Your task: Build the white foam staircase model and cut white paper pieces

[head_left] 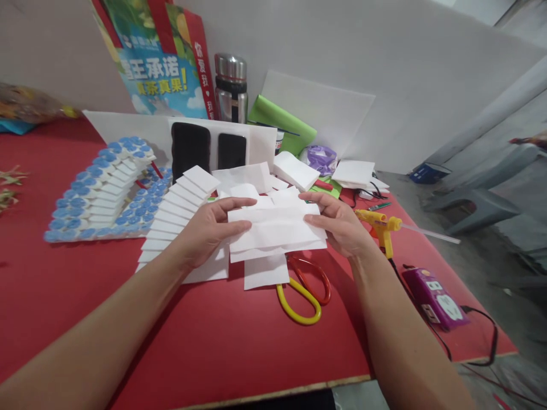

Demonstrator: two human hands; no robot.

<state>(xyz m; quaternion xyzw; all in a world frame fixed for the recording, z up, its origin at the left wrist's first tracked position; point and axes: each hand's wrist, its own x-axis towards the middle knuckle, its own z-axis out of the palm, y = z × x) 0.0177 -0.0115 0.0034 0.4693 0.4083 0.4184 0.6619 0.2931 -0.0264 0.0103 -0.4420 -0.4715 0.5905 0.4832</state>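
Note:
Between my two hands I hold a folded sheet of white paper [277, 232] level above the table. My left hand [213, 228] pinches its left end between thumb and fingers. At the right end, my right hand [333, 221] grips it the same way. Below the sheet lies a small white paper piece [265, 272], beside scissors with one yellow and one red handle [305, 304]; their blades are hidden. A fanned, stair-like row of white card pieces [171, 219] stands just left of my left hand.
A blue-and-white curved model [102, 193] sits at the left. Two dark phones [191, 151] lean on a white board behind. On the right are a yellow glue gun [382, 226] with a glue stick and a purple power strip [436, 299] with cables. A steel flask [231, 85] stands at the back.

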